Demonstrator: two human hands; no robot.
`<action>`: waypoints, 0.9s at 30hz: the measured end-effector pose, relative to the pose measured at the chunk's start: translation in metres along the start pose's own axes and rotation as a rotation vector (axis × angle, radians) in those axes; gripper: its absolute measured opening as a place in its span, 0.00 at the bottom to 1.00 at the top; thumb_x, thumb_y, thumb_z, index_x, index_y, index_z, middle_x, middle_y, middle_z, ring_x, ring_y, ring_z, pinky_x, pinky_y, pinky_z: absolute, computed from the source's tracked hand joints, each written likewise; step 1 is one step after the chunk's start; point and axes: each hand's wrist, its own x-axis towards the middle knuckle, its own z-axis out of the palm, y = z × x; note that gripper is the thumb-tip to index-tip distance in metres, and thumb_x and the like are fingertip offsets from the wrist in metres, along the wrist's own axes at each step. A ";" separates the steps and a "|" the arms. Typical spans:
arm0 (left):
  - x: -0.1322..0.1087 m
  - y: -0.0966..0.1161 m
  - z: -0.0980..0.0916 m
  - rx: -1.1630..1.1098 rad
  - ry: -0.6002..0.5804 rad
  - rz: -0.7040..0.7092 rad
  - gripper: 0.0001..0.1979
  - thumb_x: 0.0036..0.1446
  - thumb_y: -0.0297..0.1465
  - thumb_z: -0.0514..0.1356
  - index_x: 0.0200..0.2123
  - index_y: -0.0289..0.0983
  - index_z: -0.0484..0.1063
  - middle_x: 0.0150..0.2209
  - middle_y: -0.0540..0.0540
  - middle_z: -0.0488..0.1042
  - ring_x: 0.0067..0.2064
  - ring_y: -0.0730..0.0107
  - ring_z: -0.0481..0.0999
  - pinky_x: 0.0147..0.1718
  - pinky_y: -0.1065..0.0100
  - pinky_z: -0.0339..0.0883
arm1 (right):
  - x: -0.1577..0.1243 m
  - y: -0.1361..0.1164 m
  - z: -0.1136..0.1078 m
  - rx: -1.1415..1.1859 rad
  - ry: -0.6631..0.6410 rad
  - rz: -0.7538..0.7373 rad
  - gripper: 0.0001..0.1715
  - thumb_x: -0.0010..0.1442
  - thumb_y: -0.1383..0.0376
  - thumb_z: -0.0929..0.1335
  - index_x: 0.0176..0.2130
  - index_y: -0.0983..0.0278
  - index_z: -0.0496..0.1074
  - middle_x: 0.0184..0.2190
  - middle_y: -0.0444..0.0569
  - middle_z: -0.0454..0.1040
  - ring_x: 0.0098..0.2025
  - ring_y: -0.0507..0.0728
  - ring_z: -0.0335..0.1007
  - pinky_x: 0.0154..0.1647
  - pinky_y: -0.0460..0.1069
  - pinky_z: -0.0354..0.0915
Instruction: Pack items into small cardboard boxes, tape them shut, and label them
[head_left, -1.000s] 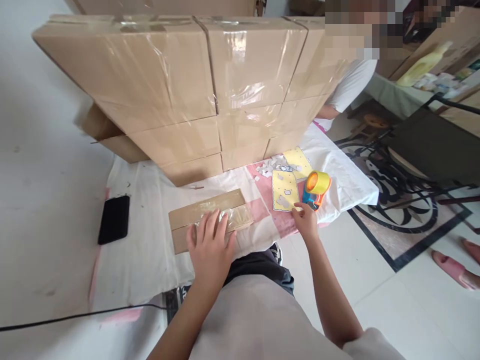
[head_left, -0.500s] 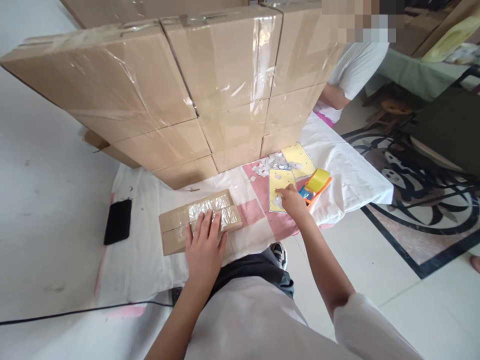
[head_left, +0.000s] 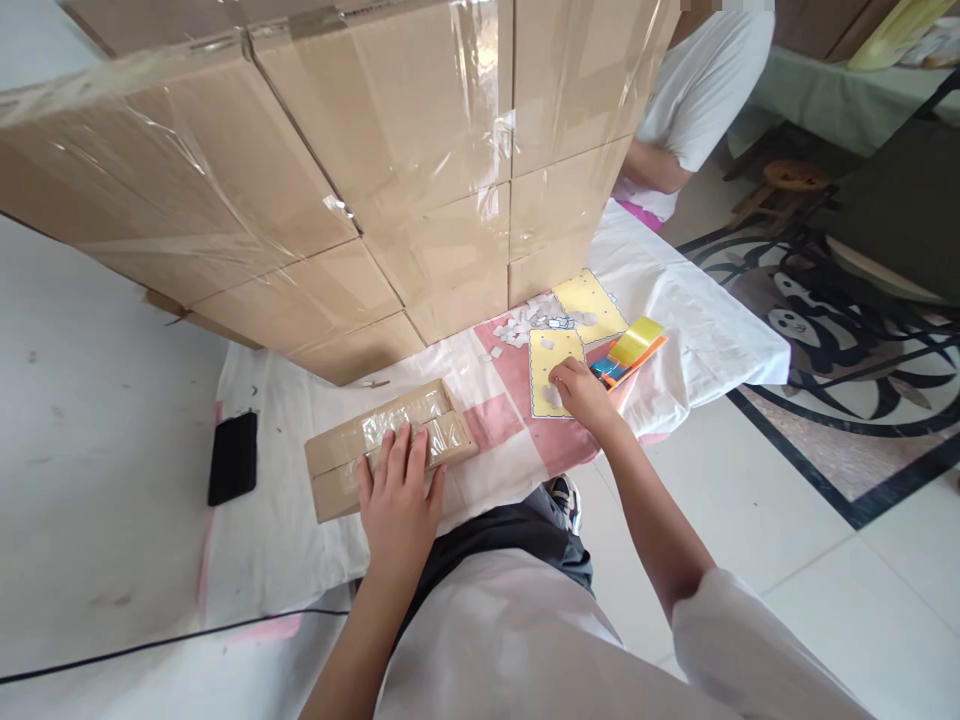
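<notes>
My left hand [head_left: 401, 490] lies with spread fingers on top of a small cardboard box [head_left: 337, 450] whose upper face carries shiny clear tape. Farther right, my right hand [head_left: 581, 392] is over a yellow sheet [head_left: 555, 355], its fingers drawn together near a small pale scrap [head_left: 551, 396]. Whether anything is pinched in those fingers is hidden. Just beyond that hand is an orange tape dispenser [head_left: 626, 375] with a yellow roll of tape [head_left: 637, 340]. Several white paper scraps [head_left: 517, 325] are scattered beside a second yellow sheet [head_left: 592, 300].
A wall of taped cardboard boxes [head_left: 420, 150] rises along the table's back. A black phone [head_left: 233, 458] lies at the left on the white cloth [head_left: 285, 530]. Another person in a white shirt [head_left: 720, 90] is behind the boxes at the right. A wooden stool [head_left: 795, 178] stands on the floor.
My right hand's extended index finger has curled in over the yellow sheet. My left hand still rests on the small box. The view has shifted slightly.
</notes>
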 end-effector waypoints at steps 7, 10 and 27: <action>0.001 0.000 -0.002 0.012 -0.004 0.012 0.30 0.66 0.36 0.59 0.69 0.41 0.59 0.68 0.36 0.66 0.69 0.43 0.65 0.68 0.40 0.49 | -0.018 -0.002 0.000 0.102 0.118 0.146 0.17 0.70 0.67 0.57 0.51 0.63 0.69 0.35 0.52 0.78 0.33 0.61 0.73 0.32 0.51 0.61; 0.003 0.013 -0.007 -0.067 0.096 0.005 0.26 0.64 0.36 0.61 0.63 0.38 0.66 0.64 0.33 0.70 0.68 0.41 0.65 0.67 0.36 0.51 | -0.024 -0.009 0.004 0.136 0.137 0.156 0.15 0.70 0.65 0.58 0.49 0.62 0.71 0.36 0.52 0.79 0.36 0.61 0.74 0.32 0.50 0.60; 0.056 0.109 0.090 -0.677 -0.198 0.090 0.10 0.67 0.31 0.55 0.32 0.40 0.70 0.33 0.47 0.72 0.40 0.65 0.74 0.42 0.64 0.66 | -0.070 -0.032 -0.016 0.466 0.168 0.134 0.07 0.59 0.67 0.64 0.36 0.62 0.72 0.29 0.47 0.73 0.28 0.55 0.66 0.31 0.50 0.61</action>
